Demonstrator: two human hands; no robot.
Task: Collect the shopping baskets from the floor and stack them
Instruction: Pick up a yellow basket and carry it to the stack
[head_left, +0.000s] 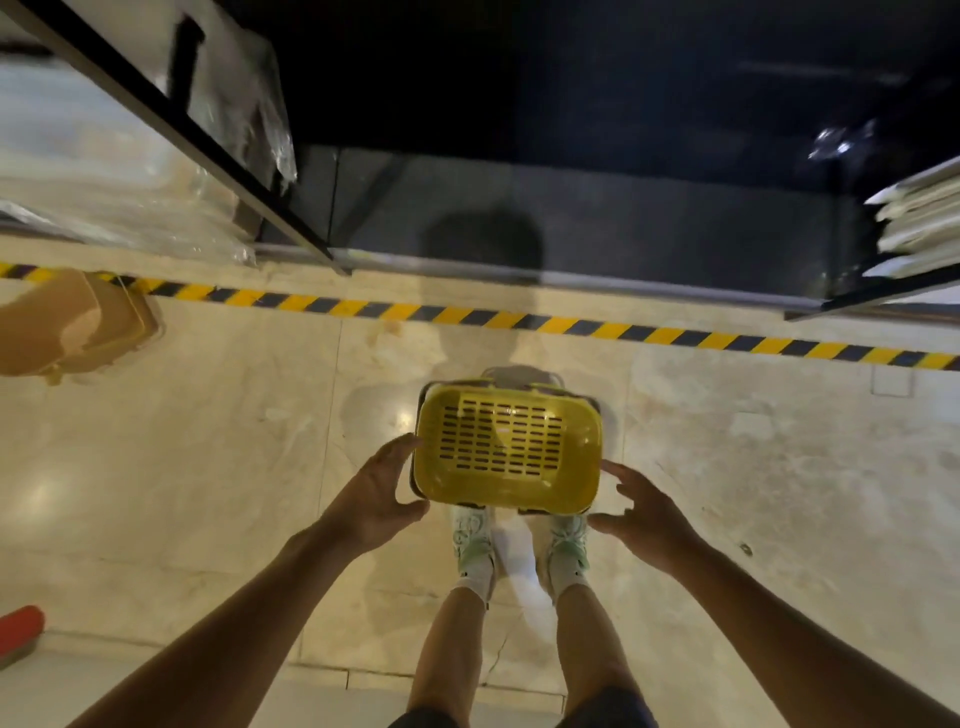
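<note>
A yellow shopping basket (509, 441) with a slotted bottom sits just in front of my feet, and its near edge covers the toes of my shoes. A darker rim shows under its left side, as of another basket beneath it. My left hand (382, 493) is open at the basket's left rim, fingertips and thumb right against the edge. My right hand (641, 506) is open with its fingers spread, a little off the right rim. A second yellowish basket (78, 327), blurred, lies on the floor at the far left.
A yellow-and-black hazard stripe (519, 317) crosses the pale tiled floor ahead. Black-framed shelving with wrapped goods (156, 130) stands at the left, and more stacked goods (919, 223) are at the right. A red object (21, 629) lies at the lower left.
</note>
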